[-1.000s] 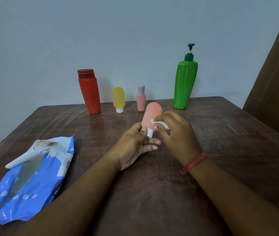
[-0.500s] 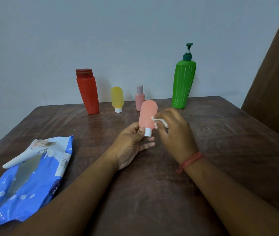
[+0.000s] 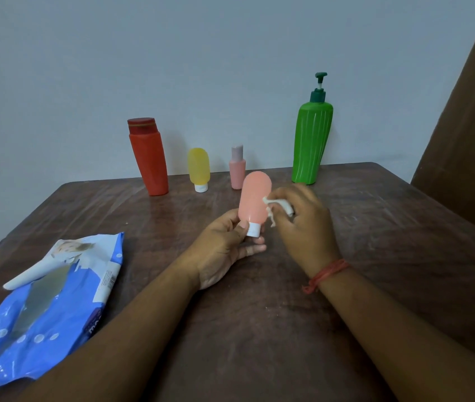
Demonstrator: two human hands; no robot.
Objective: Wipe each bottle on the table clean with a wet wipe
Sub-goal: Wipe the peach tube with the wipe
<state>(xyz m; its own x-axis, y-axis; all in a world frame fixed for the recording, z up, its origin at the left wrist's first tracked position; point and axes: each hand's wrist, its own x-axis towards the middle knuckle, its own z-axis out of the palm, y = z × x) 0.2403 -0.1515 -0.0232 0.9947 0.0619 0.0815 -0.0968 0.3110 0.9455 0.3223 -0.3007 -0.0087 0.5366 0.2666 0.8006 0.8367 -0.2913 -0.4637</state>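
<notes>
1. The salmon squeeze bottle (image 3: pixel 255 198) is held cap-down just above the middle of the desk (image 3: pixel 390 227), in front of the back row of bottles.
2. The grip of the left hand (image 3: pixel 224 250) is closed on the white cap (image 3: pixel 253 230), thumb and fingers pinching it from both sides.
3. The grip of the right hand (image 3: pixel 303 224) is closed on a crumpled wet wipe (image 3: pixel 277 206), which is pressed against the bottle's right flank.
4. The bottle is judged light and soft-walled; a damp surface may turn slippery, so the stiff cap is the surer place to hold.
5. The red bottle (image 3: pixel 149 158), yellow bottle (image 3: pixel 199 168), small pink bottle (image 3: pixel 237 169) and green pump bottle (image 3: pixel 311 140) stand along the far edge, well apart from the hands.
6. Open room is seen to the right and front; the wipe packet (image 3: pixel 50 309) lies at the left edge.
</notes>
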